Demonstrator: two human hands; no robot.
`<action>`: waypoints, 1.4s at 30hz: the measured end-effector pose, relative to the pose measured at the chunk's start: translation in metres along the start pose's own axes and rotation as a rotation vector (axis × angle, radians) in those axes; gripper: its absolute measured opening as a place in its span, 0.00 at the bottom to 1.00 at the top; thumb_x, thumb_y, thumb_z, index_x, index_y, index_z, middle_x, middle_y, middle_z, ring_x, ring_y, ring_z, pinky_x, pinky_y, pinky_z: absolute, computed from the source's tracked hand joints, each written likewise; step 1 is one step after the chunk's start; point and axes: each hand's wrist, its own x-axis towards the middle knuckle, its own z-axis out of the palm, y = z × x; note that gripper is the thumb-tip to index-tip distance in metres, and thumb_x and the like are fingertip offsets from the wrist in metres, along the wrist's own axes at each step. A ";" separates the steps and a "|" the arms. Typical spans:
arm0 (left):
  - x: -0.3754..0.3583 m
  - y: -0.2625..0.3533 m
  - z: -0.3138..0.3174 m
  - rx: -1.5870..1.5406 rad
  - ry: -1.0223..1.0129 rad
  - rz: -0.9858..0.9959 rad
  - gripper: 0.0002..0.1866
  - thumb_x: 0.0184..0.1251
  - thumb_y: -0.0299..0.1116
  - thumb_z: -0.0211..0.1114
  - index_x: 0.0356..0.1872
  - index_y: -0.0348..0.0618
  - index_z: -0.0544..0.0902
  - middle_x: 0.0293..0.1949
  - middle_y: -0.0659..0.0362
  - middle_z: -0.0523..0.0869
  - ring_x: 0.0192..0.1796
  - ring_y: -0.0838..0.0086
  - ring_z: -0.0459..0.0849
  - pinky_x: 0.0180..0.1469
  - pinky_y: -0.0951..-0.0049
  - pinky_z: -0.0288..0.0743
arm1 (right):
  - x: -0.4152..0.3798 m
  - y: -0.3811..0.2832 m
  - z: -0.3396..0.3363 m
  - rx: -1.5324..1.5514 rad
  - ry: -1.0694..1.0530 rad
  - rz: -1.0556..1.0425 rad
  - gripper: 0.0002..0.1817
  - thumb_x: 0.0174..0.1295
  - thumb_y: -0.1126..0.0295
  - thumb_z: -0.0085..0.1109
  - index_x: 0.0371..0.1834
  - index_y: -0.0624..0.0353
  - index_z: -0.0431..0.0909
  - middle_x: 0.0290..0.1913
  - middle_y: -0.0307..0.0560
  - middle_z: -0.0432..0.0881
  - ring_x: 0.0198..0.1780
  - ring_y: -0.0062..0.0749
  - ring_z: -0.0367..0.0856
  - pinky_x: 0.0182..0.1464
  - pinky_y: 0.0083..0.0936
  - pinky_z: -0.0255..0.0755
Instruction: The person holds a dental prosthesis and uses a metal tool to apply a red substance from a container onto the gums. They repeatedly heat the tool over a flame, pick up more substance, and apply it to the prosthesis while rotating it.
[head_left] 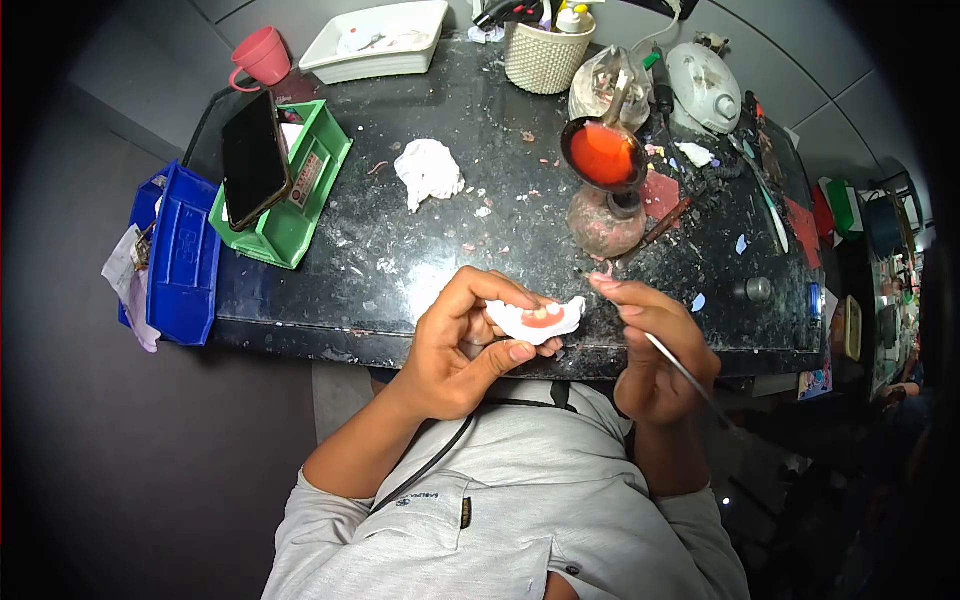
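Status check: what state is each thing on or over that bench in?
White cast, held in left hand
Thin tool, held in right hand
Phone, propped up, screen dark
Dark pan, holding orange-red material
White wad, crumpled
Woven basket, filled

So we've got the phone point(254, 160) leaning on the open bin point(318, 180) at the counter's point(380, 270) left, mug point(262, 58) behind, basket point(545, 58) at the back, right of the tray point(378, 42).
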 end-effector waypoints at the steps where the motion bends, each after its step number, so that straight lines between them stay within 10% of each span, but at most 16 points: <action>1: 0.000 0.000 0.000 -0.005 -0.014 0.009 0.17 0.72 0.15 0.63 0.57 0.30 0.69 0.57 0.43 0.80 0.62 0.64 0.83 0.64 0.62 0.85 | -0.001 0.001 0.001 0.098 0.078 0.021 0.06 0.69 0.81 0.61 0.47 0.67 0.80 0.45 0.65 0.88 0.49 0.53 0.92 0.54 0.44 0.87; 42: -0.001 -0.005 0.000 0.150 0.024 0.082 0.17 0.70 0.11 0.62 0.55 0.33 0.71 0.59 0.42 0.80 0.63 0.66 0.83 0.66 0.66 0.80 | 0.003 -0.014 0.017 -0.166 -0.231 -0.147 0.10 0.62 0.81 0.69 0.46 0.69 0.83 0.47 0.57 0.88 0.53 0.49 0.90 0.64 0.50 0.82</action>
